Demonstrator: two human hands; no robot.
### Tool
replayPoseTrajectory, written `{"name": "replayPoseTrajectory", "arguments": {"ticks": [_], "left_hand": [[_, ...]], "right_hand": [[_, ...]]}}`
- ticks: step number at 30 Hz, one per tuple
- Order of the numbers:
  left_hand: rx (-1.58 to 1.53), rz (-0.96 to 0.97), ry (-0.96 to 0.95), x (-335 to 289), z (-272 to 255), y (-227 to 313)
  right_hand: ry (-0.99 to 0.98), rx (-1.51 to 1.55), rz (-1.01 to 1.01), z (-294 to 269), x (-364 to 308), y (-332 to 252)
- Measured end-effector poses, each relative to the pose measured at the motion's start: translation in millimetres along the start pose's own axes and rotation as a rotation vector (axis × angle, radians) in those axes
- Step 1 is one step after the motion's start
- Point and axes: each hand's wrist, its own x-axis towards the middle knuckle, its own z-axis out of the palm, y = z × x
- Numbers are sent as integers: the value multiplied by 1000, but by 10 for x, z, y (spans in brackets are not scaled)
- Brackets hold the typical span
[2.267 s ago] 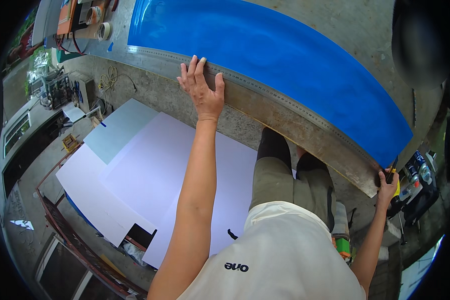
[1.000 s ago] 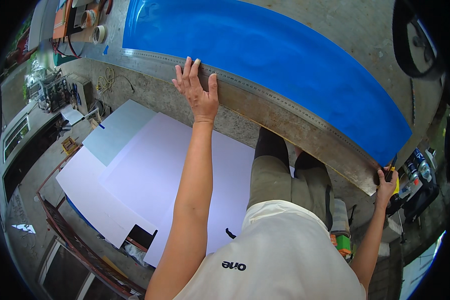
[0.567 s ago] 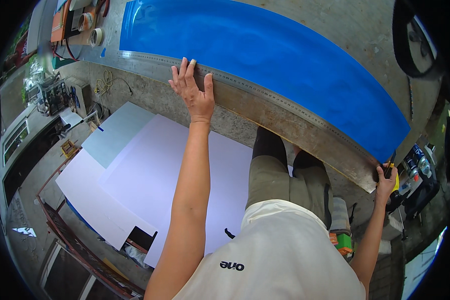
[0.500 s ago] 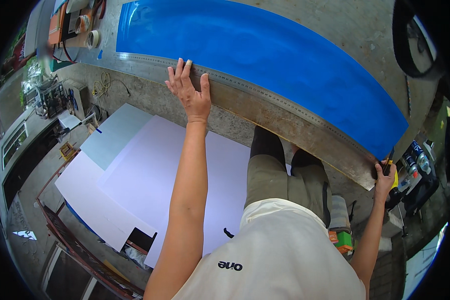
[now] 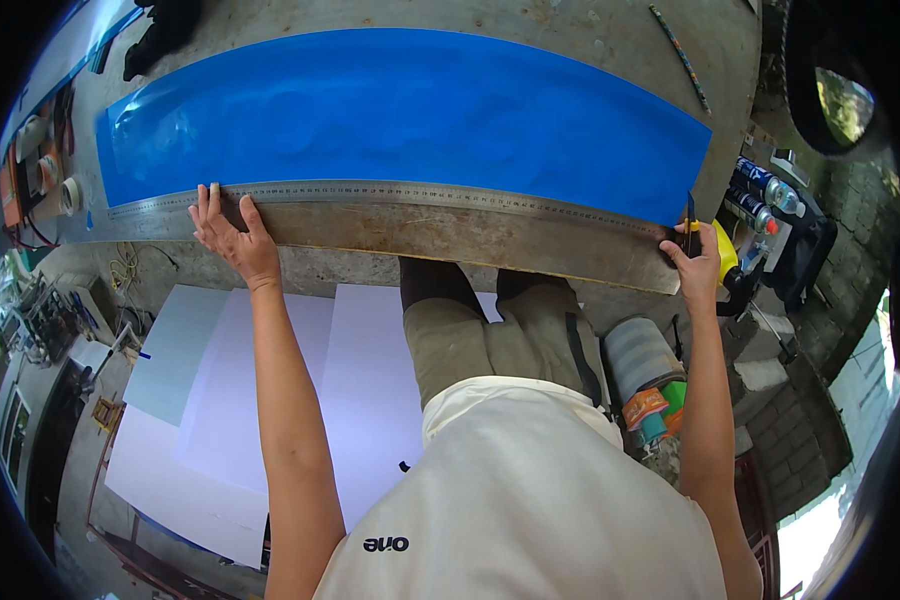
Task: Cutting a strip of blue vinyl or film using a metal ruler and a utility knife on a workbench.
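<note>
A blue sheet (image 5: 400,115) with a curved far edge lies flat on the metal worktop (image 5: 530,248) before you, and a long steel ruler (image 5: 450,195) runs along its near edge. Your left hand (image 5: 235,238) is open, fingers spread, fingertips resting on the ruler toward its left end. Your right hand (image 5: 700,262) is closed around a black-and-yellow cutter knife (image 5: 691,240), its blade pointing away from you at the sheet's near right corner. Beyond that corner lies a patterned pencil (image 5: 681,60).
</note>
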Motion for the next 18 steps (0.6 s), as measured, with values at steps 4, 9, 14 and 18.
{"name": "replayPoseTrajectory", "arguments": {"ticks": [4,9,14,18], "left_hand": [[8,10,-8,0,-10,2],[7,-1,-10,6,-16,-11],[38,6,4,6,-14,17],[32,1,-1,6,-20,24]], "right_hand": [[3,10,8,11,2,-10],[13,13,-8,16,7,-9],[2,-6,-25,4,6,-26],[15,29,-10,19,4,-10]]}}
